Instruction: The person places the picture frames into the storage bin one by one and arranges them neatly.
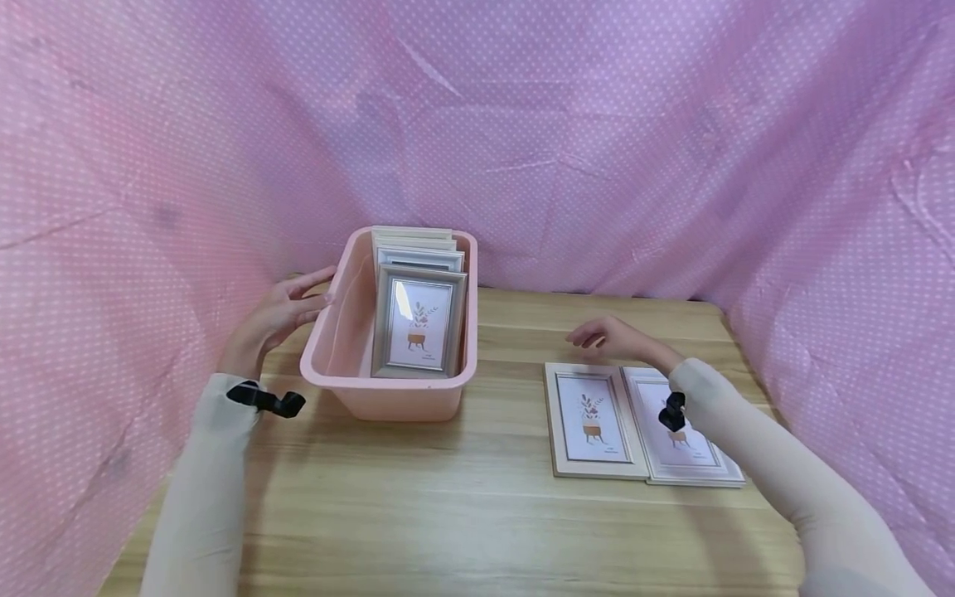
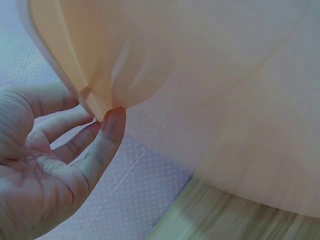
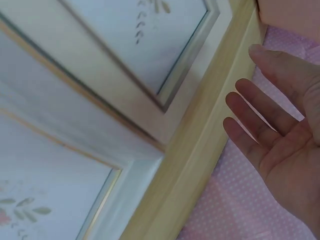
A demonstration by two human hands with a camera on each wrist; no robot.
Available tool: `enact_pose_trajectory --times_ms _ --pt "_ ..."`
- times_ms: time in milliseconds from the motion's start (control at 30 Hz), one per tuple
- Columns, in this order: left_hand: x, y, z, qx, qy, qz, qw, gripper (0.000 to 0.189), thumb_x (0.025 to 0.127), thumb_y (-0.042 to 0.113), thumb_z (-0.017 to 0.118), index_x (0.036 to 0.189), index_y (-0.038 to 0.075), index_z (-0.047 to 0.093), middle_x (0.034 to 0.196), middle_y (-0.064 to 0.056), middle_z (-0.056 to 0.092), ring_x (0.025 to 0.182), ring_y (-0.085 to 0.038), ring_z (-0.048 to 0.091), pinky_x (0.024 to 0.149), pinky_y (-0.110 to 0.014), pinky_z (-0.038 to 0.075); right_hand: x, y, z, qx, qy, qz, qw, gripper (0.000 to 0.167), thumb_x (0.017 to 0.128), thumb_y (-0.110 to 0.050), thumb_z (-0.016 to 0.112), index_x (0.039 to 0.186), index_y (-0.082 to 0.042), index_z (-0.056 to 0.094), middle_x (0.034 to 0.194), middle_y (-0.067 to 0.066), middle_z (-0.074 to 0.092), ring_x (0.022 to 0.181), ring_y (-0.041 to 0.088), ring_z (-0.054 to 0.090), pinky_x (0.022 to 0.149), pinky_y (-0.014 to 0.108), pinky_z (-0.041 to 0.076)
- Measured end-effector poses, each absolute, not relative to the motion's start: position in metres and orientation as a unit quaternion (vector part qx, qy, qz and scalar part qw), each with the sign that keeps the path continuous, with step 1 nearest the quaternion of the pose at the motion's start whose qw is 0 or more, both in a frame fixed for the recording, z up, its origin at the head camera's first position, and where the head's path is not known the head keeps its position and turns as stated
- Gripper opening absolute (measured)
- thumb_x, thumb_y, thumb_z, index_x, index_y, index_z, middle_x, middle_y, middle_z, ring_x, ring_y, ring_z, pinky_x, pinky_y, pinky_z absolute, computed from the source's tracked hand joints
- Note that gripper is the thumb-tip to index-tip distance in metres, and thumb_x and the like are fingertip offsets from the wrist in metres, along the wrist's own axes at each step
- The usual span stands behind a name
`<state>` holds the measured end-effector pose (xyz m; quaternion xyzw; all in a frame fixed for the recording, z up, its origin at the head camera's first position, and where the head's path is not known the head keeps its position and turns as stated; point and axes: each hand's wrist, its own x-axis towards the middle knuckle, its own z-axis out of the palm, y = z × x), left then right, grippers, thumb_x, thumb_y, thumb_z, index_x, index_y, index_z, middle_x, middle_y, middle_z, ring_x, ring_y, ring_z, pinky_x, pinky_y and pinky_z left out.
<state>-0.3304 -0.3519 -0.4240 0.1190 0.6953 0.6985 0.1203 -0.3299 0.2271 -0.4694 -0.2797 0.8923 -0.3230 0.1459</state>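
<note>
My left hand [image 1: 279, 311] is at the left side of a pink plastic bin [image 1: 395, 400], its fingertips gripping the rim. In the left wrist view, the fingers [image 2: 115, 125] meet at the bin's edge. Inside the bin, several picture frames lean in a row; the front one is a grey-brown picture frame [image 1: 382, 332] with a potted-plant print. My right hand [image 1: 615, 338] holds nothing and hovers just behind a cream picture frame [image 1: 589, 470], fingers relaxed. Beside it lies a white picture frame [image 1: 697, 481], partly covered by my right sleeve.
Everything rests on a wood-grain table [image 1: 477, 531]. Pink dotted cloth [image 1: 522, 149] hangs along the back and both sides, close behind the bin. The two flat frames lie edge to edge at the right, apart from the bin.
</note>
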Motion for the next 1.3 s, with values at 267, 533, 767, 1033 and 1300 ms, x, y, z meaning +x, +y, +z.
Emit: enact_pose_trajectory --times_ms 267,533,767,1033,1300 --pt "-0.329 -0.352 -0.425 0.126 0.686 0.706 0.119 0.066 0.102 -0.001 0.057 0.157 -0.009 0.022 0.165 -0.022 0.016 0.107 0.004 0.064 0.089 -0.013 0.057 -0.322 0.243 -0.478 -0.265 0.893 -0.327 0.157 0.039 0.085 0.002 0.079 0.121 0.012 0.068 0.117 0.029 0.071 0.106 0.044 0.067 0.095 0.055 0.058" --pt "-0.328 -0.353 -0.426 0.132 0.679 0.712 0.118 0.066 0.102 -0.003 0.056 0.157 -0.010 0.021 0.160 -0.017 0.024 0.107 0.003 0.064 0.089 -0.014 0.057 -0.322 0.249 -0.492 -0.284 0.889 -0.327 0.149 0.033 0.083 0.004 0.080 0.114 0.011 0.071 0.102 0.025 0.075 0.093 0.036 0.070 0.082 0.040 0.063" --pt "-0.328 -0.354 -0.425 0.122 0.685 0.710 0.112 0.064 0.100 -0.001 0.059 0.157 -0.004 0.029 0.148 -0.004 0.038 0.105 0.000 0.065 0.087 -0.015 0.058 -0.322 0.250 -0.500 -0.276 0.894 -0.317 0.153 0.030 0.083 0.002 0.081 0.111 0.005 0.075 0.103 0.019 0.076 0.090 0.025 0.070 0.079 0.027 0.060" --pt "-0.330 -0.352 -0.424 0.115 0.700 0.694 0.123 0.067 0.100 0.002 0.061 0.157 -0.005 0.026 0.157 -0.012 0.028 0.106 0.002 0.065 0.089 -0.015 0.058 -0.320 0.252 -0.506 -0.267 0.907 -0.295 0.142 0.025 0.082 0.000 0.082 0.107 0.001 0.078 0.102 0.015 0.076 0.089 0.018 0.068 0.078 0.024 0.058" --pt "-0.331 -0.352 -0.422 0.115 0.700 0.693 0.128 0.068 0.101 0.002 0.060 0.158 -0.005 0.025 0.163 -0.021 0.020 0.107 0.002 0.064 0.089 -0.014 0.057 -0.321 0.252 -0.508 -0.265 0.906 -0.301 0.134 0.023 0.082 -0.001 0.083 0.104 0.002 0.078 0.100 0.016 0.075 0.088 0.019 0.067 0.077 0.023 0.056"
